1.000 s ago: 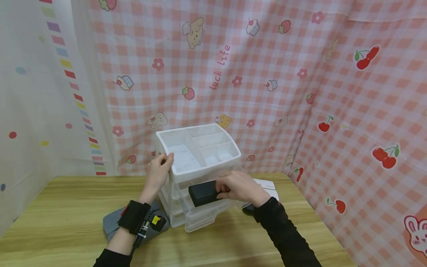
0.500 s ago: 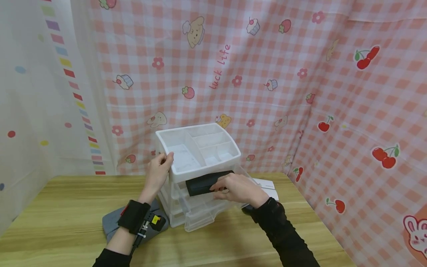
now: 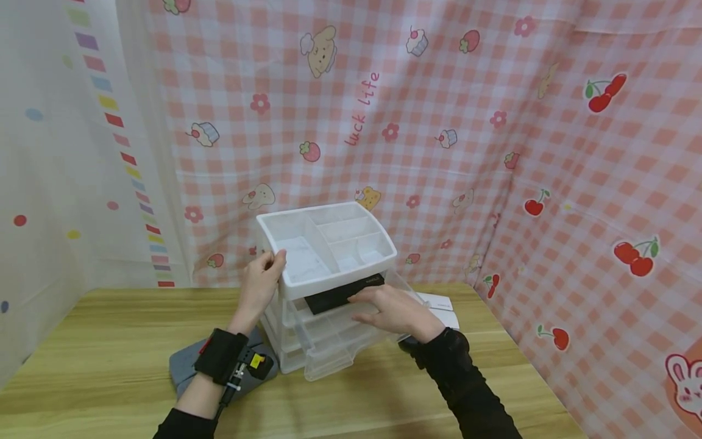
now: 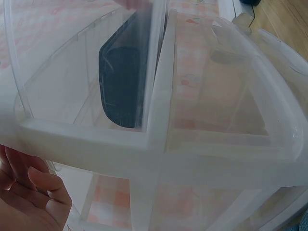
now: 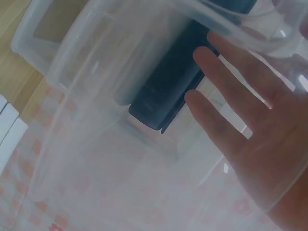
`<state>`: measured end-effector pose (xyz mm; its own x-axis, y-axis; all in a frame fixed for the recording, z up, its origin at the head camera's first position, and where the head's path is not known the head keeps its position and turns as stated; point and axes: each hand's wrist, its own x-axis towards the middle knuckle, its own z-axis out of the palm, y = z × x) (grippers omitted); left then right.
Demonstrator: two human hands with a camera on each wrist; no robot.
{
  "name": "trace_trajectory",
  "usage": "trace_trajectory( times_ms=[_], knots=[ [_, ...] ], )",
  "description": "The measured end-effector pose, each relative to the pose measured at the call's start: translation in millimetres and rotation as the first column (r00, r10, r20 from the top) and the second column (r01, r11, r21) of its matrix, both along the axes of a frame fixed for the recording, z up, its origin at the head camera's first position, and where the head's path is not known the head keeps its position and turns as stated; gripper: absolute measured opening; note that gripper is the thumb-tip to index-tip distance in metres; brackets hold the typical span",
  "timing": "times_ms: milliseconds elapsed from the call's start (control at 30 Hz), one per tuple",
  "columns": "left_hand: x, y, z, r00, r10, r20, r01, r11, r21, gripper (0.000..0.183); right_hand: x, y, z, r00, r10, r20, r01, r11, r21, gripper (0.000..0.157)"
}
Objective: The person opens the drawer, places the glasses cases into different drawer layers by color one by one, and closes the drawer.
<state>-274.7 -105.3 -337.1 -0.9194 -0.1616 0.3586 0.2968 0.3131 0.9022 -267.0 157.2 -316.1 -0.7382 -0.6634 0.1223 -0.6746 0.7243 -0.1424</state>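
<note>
A white plastic drawer organizer (image 3: 298,291) stands on the table, its top divided into compartments. One clear drawer (image 3: 329,364) is pulled out at the front. Inside it, towards the back, lies a black oblong case (image 3: 334,297), partly under the organizer's top; its dark side (image 4: 122,82) shows through the clear wall in the left wrist view. My left hand (image 3: 259,281) holds the organizer's left front corner, thumb at the rim. My right hand (image 3: 396,311) is in the drawer with fingers extended; in the right wrist view its fingertips (image 5: 192,96) are at the case's edge.
A grey fabric item (image 3: 183,369) lies left of the organizer, partly under my left forearm. A white box-like thing (image 3: 445,312) sits behind my right wrist, with a small dark object (image 3: 407,345) near it. Patterned curtains (image 3: 329,122) hang behind the wooden table (image 3: 109,347).
The black case has moved back into the drawer, tipping up and then settling lower under the top. My right hand has let go of it and straightened its fingers. The left hand stays put.
</note>
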Motion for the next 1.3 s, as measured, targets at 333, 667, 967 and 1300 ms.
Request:
trace_trajectory(
  times_ms=[333, 667, 967, 1300],
  knots=[
    [2.8, 0, -0.5, 1.000, -0.013, 0.006, 0.013, 1.000, 0.005, 0.046, 1.0, 25, -3.3, 0.993, -0.019, -0.115, -0.007, 0.976, -0.219, 0.025],
    [1.2, -1, -0.6, 1.000, -0.014, 0.009, 0.015, 1.000, -0.010, 0.047, -5.0, 78, -8.8, 0.960, -0.143, -0.241, 0.007, 0.873, -0.488, 0.020],
    [-0.8, -1, -0.1, 1.000, -0.001, -0.004, 0.001, 1.000, -0.009, 0.046, -19.9, 119, -50.6, 0.925, -0.359, -0.125, 0.271, 0.853, -0.446, 0.021],
    [0.0, -1, -0.5, 1.000, 0.004, 0.000, -0.004, 1.000, -0.019, 0.046, -23.5, 139, -100.0, 0.888, -0.455, 0.072, 0.460, 0.882, -0.103, 0.051]
  ],
)
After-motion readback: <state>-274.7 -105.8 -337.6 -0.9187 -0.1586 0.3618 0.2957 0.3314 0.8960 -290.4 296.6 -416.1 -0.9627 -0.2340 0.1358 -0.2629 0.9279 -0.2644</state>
